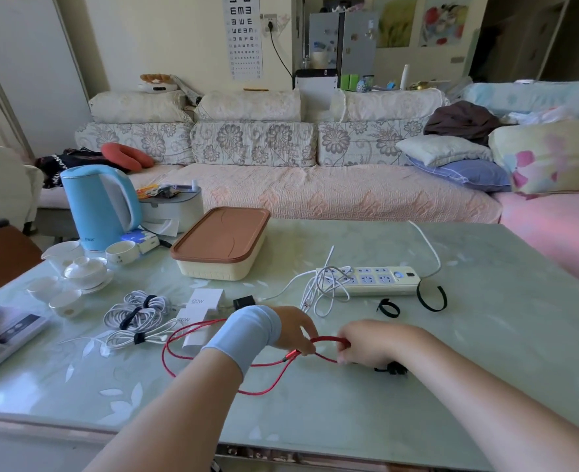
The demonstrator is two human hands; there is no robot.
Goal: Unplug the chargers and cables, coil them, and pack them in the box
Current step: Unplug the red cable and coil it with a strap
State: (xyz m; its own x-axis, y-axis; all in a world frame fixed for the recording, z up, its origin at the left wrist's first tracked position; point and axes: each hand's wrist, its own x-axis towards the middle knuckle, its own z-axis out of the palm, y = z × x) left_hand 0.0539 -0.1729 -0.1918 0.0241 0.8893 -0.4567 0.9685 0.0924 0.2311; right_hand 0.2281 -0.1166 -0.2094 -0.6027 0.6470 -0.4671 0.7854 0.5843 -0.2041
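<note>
The step in hand is judged to be the coiling of the red cable point(213, 366), which lies in loose loops on the desk point(451, 352) at lower centre of the frame. The left hand point(295, 330), with a pale blue wristband behind it, is pinched on the cable close to its metal connector; the right hand point(366, 342) is closed on the small loop just beside it, fingers curled around the red strand. A black strap appears to lie under the right wrist, partly hidden. Two white cable bundles point(138, 311), already bound with black straps, sit at centre left, touching the white chargers point(203, 304). A loose white cable point(325, 287) remains tangled over the left end of the power strip point(376, 279) at centre right; whether it is plugged in cannot be told. Two spare black straps point(431, 296) lie near the strip. The box point(220, 243), cream with a brown lid on, stands above centre left, well apart from the hands. To do this step well, the right hand should hold the starting loop fixed while the left feeds further turns of matching size, letting the cable twist freely to avoid kinks. The long loop trailing toward the chargers should be drawn in gently so it does not snag them. The strap should go on before release.
</note>
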